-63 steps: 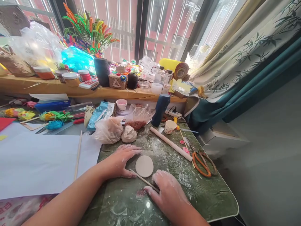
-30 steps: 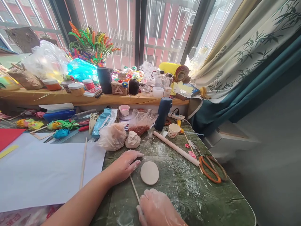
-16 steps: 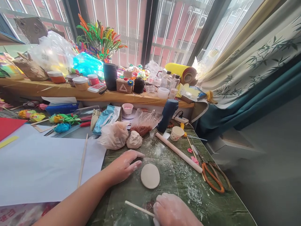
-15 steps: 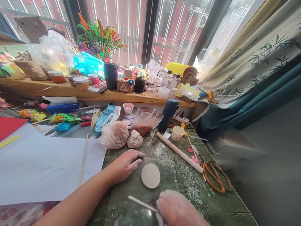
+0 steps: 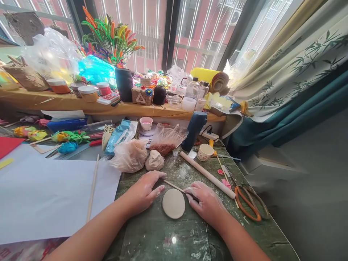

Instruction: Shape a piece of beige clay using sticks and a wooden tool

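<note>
A flat round disc of pale clay (image 5: 173, 203) lies on a clear sheet on the dark green tabletop. My right hand (image 5: 204, 200), dusted white, pinches one end of a thin wooden stick (image 5: 175, 186). The stick slants just above the disc's far edge, its other end close to my left fingertips. To the left of the disc, my left hand (image 5: 145, 192) rests on the table, thumb and forefinger apart, holding nothing. Beyond it sits a lump of clay (image 5: 154, 160) beside a plastic bag (image 5: 130, 156).
A rolling pin (image 5: 207, 174) lies right of the disc, with scissors (image 5: 248, 204) near the table's right edge. A paper cup (image 5: 205, 152) and a dark blue bottle (image 5: 194, 131) stand behind. White paper (image 5: 49, 195) covers the left side, with another stick (image 5: 93, 188) on it.
My right hand has moved up and away from me, carrying the stick from below the disc to its far side. The left hand stays nearly still. The view has shifted slightly.
</note>
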Action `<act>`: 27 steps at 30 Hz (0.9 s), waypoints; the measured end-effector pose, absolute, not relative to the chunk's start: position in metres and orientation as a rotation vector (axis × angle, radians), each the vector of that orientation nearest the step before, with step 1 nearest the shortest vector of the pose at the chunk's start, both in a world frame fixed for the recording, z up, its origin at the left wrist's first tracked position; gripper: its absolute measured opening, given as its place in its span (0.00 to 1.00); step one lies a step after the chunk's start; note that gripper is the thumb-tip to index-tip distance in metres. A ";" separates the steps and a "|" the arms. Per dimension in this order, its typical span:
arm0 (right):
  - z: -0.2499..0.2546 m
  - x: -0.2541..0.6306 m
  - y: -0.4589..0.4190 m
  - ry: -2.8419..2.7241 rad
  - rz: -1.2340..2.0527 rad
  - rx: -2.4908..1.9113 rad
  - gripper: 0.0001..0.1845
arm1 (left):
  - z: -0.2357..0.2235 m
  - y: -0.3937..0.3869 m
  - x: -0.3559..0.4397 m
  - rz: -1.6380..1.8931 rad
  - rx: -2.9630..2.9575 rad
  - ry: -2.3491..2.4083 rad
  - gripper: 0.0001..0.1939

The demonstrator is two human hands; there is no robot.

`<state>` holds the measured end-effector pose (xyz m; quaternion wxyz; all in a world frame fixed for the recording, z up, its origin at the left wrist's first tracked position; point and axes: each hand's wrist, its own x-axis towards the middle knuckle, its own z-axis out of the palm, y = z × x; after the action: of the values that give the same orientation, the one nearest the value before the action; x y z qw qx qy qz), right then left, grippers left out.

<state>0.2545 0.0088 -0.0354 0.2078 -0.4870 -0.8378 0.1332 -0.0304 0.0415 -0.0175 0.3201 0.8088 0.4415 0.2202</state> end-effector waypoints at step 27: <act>-0.051 0.246 0.006 -2.223 0.083 -1.498 0.09 | -0.010 0.020 -0.005 0.345 2.426 0.953 0.50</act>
<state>0.2458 0.0063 -0.0507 0.2280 -0.5439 -0.8070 0.0300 -0.0050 0.0195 -0.0102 0.2535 0.8925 0.3507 0.1268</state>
